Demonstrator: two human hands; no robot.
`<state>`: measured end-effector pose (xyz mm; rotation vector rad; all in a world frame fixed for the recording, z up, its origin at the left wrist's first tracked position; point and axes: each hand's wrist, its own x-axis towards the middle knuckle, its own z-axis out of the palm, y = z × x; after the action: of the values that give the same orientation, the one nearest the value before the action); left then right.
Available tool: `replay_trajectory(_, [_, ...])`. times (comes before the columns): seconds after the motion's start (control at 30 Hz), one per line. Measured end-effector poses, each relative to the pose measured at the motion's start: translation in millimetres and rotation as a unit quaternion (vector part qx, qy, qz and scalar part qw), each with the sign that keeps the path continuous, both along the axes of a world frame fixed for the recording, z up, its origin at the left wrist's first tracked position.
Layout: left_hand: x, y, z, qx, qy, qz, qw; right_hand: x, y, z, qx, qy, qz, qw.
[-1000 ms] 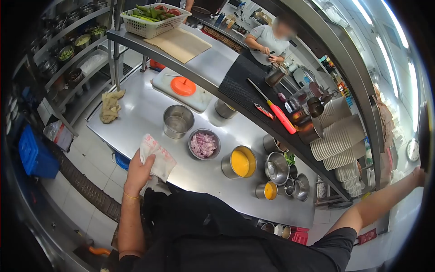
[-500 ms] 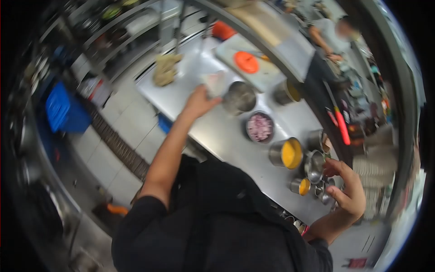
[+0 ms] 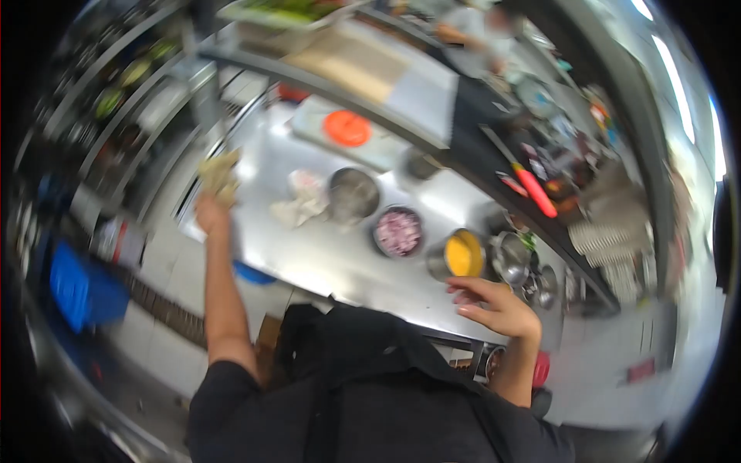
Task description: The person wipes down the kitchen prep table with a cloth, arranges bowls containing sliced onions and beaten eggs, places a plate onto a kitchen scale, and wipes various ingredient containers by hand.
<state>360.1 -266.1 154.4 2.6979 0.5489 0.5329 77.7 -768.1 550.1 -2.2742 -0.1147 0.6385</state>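
My left hand point(image 3: 211, 211) is closed on the near end of a crumpled tan cloth point(image 3: 221, 176) at the left end of the steel table point(image 3: 262, 231). A white cloth with red print point(image 3: 302, 199) lies on the table beside a metal pot point(image 3: 353, 196). To the right sit a bowl of chopped purple onion point(image 3: 398, 231) and a pot of yellow liquid point(image 3: 464, 255). My right hand point(image 3: 494, 306) hovers just in front of the yellow pot, fingers apart and holding nothing. The picture is blurred by motion.
A cutting board point(image 3: 309, 119) carries an orange lid point(image 3: 346, 128). Metal bowls point(image 3: 512, 257) stand at the table's right. Above the back edge runs a shelf point(image 3: 424, 96) with a pink-handled tool point(image 3: 534, 190) and stacked bowls point(image 3: 614, 231). Beyond it stands another person point(image 3: 463, 35).
My left hand has left the white cloth on the table and moved left to the tan cloth. My right hand has come in from the far right to near the yellow pot. The view has shifted.
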Motion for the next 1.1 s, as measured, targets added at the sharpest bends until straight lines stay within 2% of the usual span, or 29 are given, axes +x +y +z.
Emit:
replay_trajectory(0.03, [3.5, -0.7, 11.4, -0.047, 0.064, 0.013, 0.997, 0.0, 0.1, -2.5, -0.003, -0.015, 0.01, 1.0])
replay_trajectory(0.13, [-11.6, -2.1, 40.2, -0.057, 0.012, 0.003, 0.998, 1.3, 9.4, -0.9, -0.048, -0.011, 0.007, 0.999])
replay_trajectory(0.23, [-12.1, 3.3, 64.7, -0.156, -0.142, -0.005, 0.978, 9.0, 15.2, -1.2, -0.033, -0.005, 0.017, 0.999])
replay_trajectory(0.33, [-40.2, -13.7, 151.5, -0.256, -0.251, -0.016, 0.933, 18.3, 17.7, -14.2, -0.035, -0.025, 0.045, 0.998])
replay_trajectory(0.37, [-45.5, -17.5, 170.7, -0.302, -0.354, -0.083, 0.881, 23.4, 22.1, -18.9, -0.041, -0.044, 0.061, 0.996])
replay_trajectory(0.43, [-69.8, -30.2, 223.9, -0.326, -0.39, -0.111, 0.854, 36.1, 35.9, -24.1, -0.036, -0.066, 0.094, 0.993])
replay_trajectory(0.5, [-90.6, -30.5, 254.1, -0.351, -0.418, -0.171, 0.82, 51.5, 56.0, -29.1, -0.012, -0.076, 0.126, 0.989])
replay_trajectory(0.67, [-142.6, -75.4, 302.2, -0.344, -0.354, -0.317, 0.81, 80.7, 117.1, -61.0, 0.133, -0.175, 0.143, 0.965])
replay_trajectory(0.73, [-168.7, -103.8, 313.6, -0.39, -0.273, -0.39, 0.788, 83.6, 142.5, -74.6, 0.176, -0.23, 0.156, 0.944])
replay_trajectory(0.8, [-179.3, -115.0, 308.6, -0.341, -0.192, -0.451, 0.802, 83.7, 159.9, -95.0, 0.199, -0.302, 0.184, 0.914])
replay_trajectory(0.83, [-184.6, -120.4, 311.9, -0.318, -0.193, -0.457, 0.808, 84.6, 163.8, -103.2, 0.206, -0.299, 0.188, 0.913])
replay_trajectory(0.9, [-194.9, -126.8, 317.1, -0.273, -0.19, -0.466, 0.82, 84.4, 160.3, -110.9, 0.229, -0.177, 0.151, 0.945])
replay_trajectory(0.97, [-194.1, -124.4, 309.4, -0.311, -0.236, -0.445, 0.806, 78.9, 157.5, -118.7, 0.282, -0.092, 0.078, 0.952])
replay_trajectory(1.1, [-208.8, -118.5, 305.7, -0.469, -0.237, -0.385, 0.759, 74.7, 131.4, -122.5, 0.256, -0.117, 0.043, 0.958])
